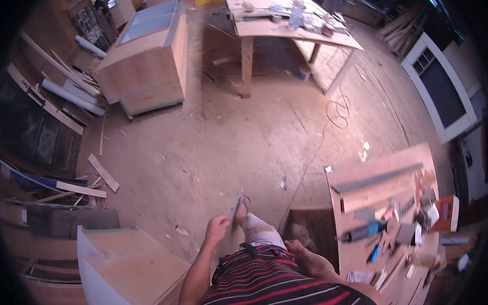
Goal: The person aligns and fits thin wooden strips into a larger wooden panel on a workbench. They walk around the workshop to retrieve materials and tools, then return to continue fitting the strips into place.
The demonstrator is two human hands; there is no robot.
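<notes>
Over the floor, ahead of my body, my left hand (218, 227) hangs with loosely bent fingers and nothing seen in it. Its nearest thing is a wooden cabinet box (151, 263) at the lower left, which it does not touch. Close to my right thigh is my right hand (294, 246), its fingers curled in; whether anything is inside them is hidden. To its right stands a plywood worktable (357, 175). On that table lie a blue and black power tool (364, 231), a blue-handled tool (374, 253) and wooden strips (382, 193).
A large wooden cabinet (144, 75) stands at the far left. Beyond the floor is a cluttered table (288, 30). A cable (337, 114) runs across the floor. Wood scraps (104, 172) lie at left; a white-framed panel (440, 86) leans at right.
</notes>
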